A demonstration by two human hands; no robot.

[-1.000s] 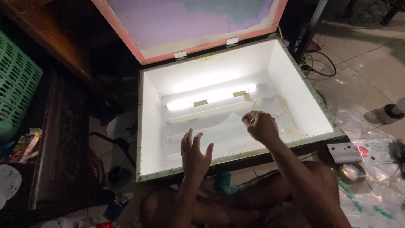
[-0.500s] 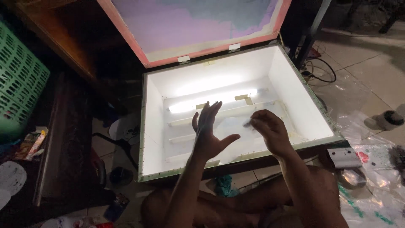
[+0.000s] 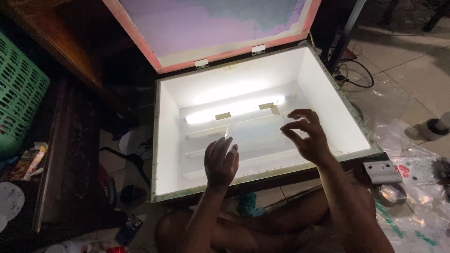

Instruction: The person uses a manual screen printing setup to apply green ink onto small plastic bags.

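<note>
Looks like a makeshift home printing workshop: lit white light box [image 3: 328,107] on a tiled floor [image 3: 412,70], hinged framed screen [image 3: 215,23] raised, cables [image 3: 351,77] far right, green basket [image 3: 18,93] left.

The big white box [image 3: 262,126] is open on top, so a hand can go in from above. Its walls block the sides. The raised lid [image 3: 211,28] blocks the far side. The glowing tube [image 3: 234,108] lies across the bottom. Both hands [image 3: 221,161] hang over the near edge.
</note>
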